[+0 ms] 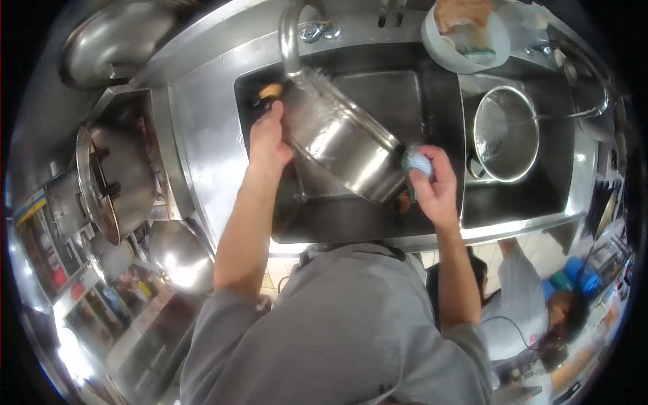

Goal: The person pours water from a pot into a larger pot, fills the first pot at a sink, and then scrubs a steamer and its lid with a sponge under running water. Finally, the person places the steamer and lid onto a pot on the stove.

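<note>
A shiny steel pot (pixel 347 148) lies tipped on its side over the left sink basin (pixel 391 94), its outer wall facing up. Water from the curved faucet (pixel 289 47) splashes onto its left end. My left hand (pixel 268 138) is closed on that end, close to a black and yellow part that looks like a handle (pixel 270 93). In my right hand (pixel 437 189) is a blue-green scrubbing pad (pixel 417 164), held against the right end of the pot. The pot's inside is hidden from me.
The right basin holds a round pot (pixel 506 135) with water in it. Behind it stands a white tub (pixel 451 50) with sponges. Large steel pots (pixel 121 179) crowd the left side. Another person (pixel 520 304) is at the lower right.
</note>
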### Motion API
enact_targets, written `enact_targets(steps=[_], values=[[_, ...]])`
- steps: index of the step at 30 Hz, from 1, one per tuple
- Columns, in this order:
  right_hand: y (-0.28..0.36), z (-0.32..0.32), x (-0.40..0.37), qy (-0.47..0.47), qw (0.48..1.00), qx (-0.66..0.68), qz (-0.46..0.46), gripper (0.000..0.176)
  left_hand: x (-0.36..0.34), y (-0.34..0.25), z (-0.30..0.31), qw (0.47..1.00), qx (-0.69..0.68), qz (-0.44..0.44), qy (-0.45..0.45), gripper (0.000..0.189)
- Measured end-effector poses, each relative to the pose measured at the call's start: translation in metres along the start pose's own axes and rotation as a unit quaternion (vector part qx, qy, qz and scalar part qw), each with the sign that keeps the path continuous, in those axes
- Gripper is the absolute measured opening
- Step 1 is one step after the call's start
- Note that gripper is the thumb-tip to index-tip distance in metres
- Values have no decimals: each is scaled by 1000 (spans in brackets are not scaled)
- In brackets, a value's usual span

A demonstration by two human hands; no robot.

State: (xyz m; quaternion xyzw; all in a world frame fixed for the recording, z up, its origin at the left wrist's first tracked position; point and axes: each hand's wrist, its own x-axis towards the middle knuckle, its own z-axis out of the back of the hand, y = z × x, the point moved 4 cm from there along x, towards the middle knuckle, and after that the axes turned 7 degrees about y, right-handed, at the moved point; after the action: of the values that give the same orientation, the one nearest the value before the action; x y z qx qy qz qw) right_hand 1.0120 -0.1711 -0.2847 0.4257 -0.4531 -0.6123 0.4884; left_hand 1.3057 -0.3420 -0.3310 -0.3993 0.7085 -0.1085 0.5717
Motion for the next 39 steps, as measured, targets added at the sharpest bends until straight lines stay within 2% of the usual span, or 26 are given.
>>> enact_targets(steps=[1,2,3,4,5,6,8,9,10,12,13,14,16,18,19,20,21,22,23,26,28,32,34,37,38,39], values=[[0,-2,1,4,1000,2,3,29,12,4,7,1000,-1,-4,-3,37],[-6,-1,0,-10,996,65,-56,29,18,-8,8,969,155,-185,-52,41],[-12,1,0,-24,985,126,-115,28,17,-14,4,880,303,-353,-98,45],[-11,4,1,-23,985,125,-115,28,5,-16,-10,880,302,-352,-99,45],[-6,5,6,-2,990,92,-106,28,-28,-30,-50,707,519,-469,-105,42],[-5,6,12,20,993,59,-96,27,-49,-27,-83,469,690,-541,-103,40],[-9,9,20,40,992,58,-105,27,-27,-19,-108,664,633,-393,70,39],[-8,9,25,52,992,52,-106,27,-26,-19,-121,717,615,-311,105,41],[-8,10,27,64,991,46,-108,27,-25,-13,-122,719,612,-311,105,41],[-2,11,31,72,992,13,-102,28,-28,-6,-127,617,664,-412,88,43],[-1,12,33,78,992,-17,-98,29,-40,-4,-122,586,701,-403,56,60],[-4,15,34,76,992,-20,-100,29,-54,1,-112,588,699,-403,59,60],[-10,16,35,109,991,-41,-66,31,-84,5,-77,578,689,-429,-79,84],[-10,19,37,130,987,-47,-83,33,-86,25,-30,817,497,-265,-118,117],[-8,20,41,154,983,-55,-88,34,-79,32,-22,929,304,-180,-110,97],[-6,22,45,158,982,-57,-90,34,-77,30,-22,930,302,-178,-113,97],[-2,22,50,184,976,-83,-84,33,-70,36,-25,984,144,-96,-51,84],[2,23,54,207,969,-110,-79,32,-66,37,-41,1000,-19,-11,16,72],[7,25,59,210,967,-116,-81,32,-55,36,-49,998,-8,-59,-12,53],[16,25,78,272,946,-138,-105,28,-44,38,-57,993,-3,-121,2,54],[17,14,94,346,923,-148,-81,23,-44,40,-53,993,16,-116,-19,51],[43,-23,136,327,933,-138,-63,24,-45,38,-49,986,75,-136,-65,46],[39,-19,124,322,932,-162,-30,25,-44,33,-44,988,53,-131,-61,45],[22,11,78,338,910,-182,-156,26,-39,33,-42,988,51,-137,-56,44],[20,14,75,341,907,-183,-164,26,-43,37,-43,984,77,-150,-54,45],[21,15,85,379,882,-253,-120,26,-42,45,-48,985,42,-158,-55,45]])
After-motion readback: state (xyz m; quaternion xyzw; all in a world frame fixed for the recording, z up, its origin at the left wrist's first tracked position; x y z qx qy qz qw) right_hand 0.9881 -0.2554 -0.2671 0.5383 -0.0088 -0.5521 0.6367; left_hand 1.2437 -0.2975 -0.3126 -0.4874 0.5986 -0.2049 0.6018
